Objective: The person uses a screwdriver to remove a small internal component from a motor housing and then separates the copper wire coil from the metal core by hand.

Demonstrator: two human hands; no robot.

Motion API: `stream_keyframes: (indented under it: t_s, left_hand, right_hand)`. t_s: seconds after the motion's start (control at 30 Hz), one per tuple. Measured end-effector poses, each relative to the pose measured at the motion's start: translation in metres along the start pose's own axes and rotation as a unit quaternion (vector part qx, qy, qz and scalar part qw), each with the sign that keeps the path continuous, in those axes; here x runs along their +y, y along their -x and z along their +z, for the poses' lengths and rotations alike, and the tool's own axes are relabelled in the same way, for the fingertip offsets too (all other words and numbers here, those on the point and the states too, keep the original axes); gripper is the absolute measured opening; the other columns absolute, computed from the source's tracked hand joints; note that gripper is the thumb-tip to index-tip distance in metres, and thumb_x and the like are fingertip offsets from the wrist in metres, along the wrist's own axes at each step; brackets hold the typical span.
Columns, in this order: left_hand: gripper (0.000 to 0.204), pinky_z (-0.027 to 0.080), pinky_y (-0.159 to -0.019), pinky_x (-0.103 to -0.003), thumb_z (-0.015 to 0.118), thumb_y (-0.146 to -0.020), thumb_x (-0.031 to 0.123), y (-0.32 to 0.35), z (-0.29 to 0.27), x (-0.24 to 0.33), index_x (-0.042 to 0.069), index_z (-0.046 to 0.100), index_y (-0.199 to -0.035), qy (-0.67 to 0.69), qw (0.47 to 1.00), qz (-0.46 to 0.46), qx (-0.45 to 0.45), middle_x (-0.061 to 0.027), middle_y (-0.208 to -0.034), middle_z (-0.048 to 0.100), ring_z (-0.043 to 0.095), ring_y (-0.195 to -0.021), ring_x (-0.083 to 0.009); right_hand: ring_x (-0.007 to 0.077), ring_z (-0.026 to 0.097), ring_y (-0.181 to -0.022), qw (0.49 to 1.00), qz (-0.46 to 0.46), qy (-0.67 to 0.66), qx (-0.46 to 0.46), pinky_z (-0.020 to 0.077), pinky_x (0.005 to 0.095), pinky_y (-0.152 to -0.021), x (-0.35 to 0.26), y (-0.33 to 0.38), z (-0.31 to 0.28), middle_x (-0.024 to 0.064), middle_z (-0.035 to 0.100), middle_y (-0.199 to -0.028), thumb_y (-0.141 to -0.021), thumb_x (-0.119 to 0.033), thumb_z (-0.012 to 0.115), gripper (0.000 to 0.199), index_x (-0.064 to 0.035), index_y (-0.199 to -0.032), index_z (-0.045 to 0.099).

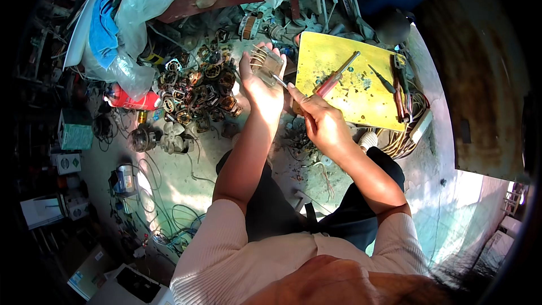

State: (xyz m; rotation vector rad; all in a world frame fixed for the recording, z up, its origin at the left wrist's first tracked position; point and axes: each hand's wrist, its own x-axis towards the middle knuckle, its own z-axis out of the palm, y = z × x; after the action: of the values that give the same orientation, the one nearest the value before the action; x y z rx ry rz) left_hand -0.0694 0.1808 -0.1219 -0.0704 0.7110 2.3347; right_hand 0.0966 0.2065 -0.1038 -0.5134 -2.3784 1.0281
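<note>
My left hand (263, 91) is palm up, cradling a small flat grey-brown part (267, 63) with several pale wires along its left edge. The exact kind of this part is too small to make out. From the right, my right hand (323, 120) grips a slim screwdriver (279, 81) and points its metal shaft at the part's lower right corner. Most of that handle is hidden in my fingers. Just beyond the right hand, a yellow board (316, 51) carries a screwdriver with a reddish handle (329, 86), a dark screwdriver (385, 83) and pliers (401, 93).
Left of my hands is a heap of copper-wound motor parts (200, 87). Near it are a red container (131, 99) and a pale fan-shaped part (174, 137). Coiled cable (403, 142) lies beside the board. Loose wires (180, 220) trail over the floor at left.
</note>
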Motion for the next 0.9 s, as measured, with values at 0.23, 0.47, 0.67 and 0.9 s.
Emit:
stream_keyframes:
  t_s: [0.23, 0.47, 0.67, 0.9]
  left_hand:
    - [0.045, 0.045, -0.100, -0.047, 0.055, -0.092, 0.041, -0.001, -0.005, -0.007, 0.004, 0.054, -0.118, -0.017, 0.999, 0.009, 0.039, -0.0086, -0.120, 0.057, 0.055, -0.109, -0.0268]
    - [0.042, 0.043, -0.103, -0.051, 0.053, -0.092, 0.036, 0.006, -0.010, -0.019, 0.003, 0.053, -0.120, 0.063, 0.996, -0.069, 0.004, -0.0110, -0.122, 0.059, 0.055, -0.112, -0.0298]
    - [0.042, 0.038, -0.107, -0.055, 0.046, -0.094, 0.035, 0.001, -0.013, -0.009, 0.000, 0.055, -0.116, 0.170, 0.975, -0.145, 0.015, -0.0156, -0.117, 0.062, 0.057, -0.109, -0.0337]
    - [0.038, 0.038, -0.107, -0.053, 0.045, -0.094, 0.031, 0.000, -0.001, 0.008, -0.003, 0.054, -0.110, 0.154, 0.980, -0.128, 0.013, -0.0184, -0.113, 0.061, 0.057, -0.107, -0.0342]
  right_hand:
    - [0.0315, 0.059, -0.072, 1.000, 0.022, 0.017, 0.004, 0.0501, 0.0382, -0.072, 0.004, 0.001, 0.007, 0.0153, 0.060, -0.080, -0.077, 0.014, 0.056, 0.070, -0.0159, -0.140, 0.050]
    - [0.0323, 0.063, -0.069, 0.980, 0.059, 0.159, 0.103, 0.0524, 0.0401, -0.064, 0.028, -0.011, -0.001, 0.0143, 0.060, -0.080, -0.077, 0.003, 0.058, 0.062, -0.0100, -0.138, 0.052]
    - [0.0263, 0.064, -0.074, 0.995, 0.072, -0.029, 0.056, 0.0505, 0.0379, -0.072, 0.008, -0.020, -0.046, 0.0142, 0.060, -0.078, -0.083, 0.009, 0.055, 0.058, -0.0111, -0.137, 0.054]
    - [0.0317, 0.063, -0.077, 0.999, 0.008, 0.045, 0.014, 0.0529, 0.0398, -0.071, 0.006, -0.005, -0.020, 0.0118, 0.061, -0.081, -0.080, 0.003, 0.059, 0.051, -0.0187, -0.126, 0.064]
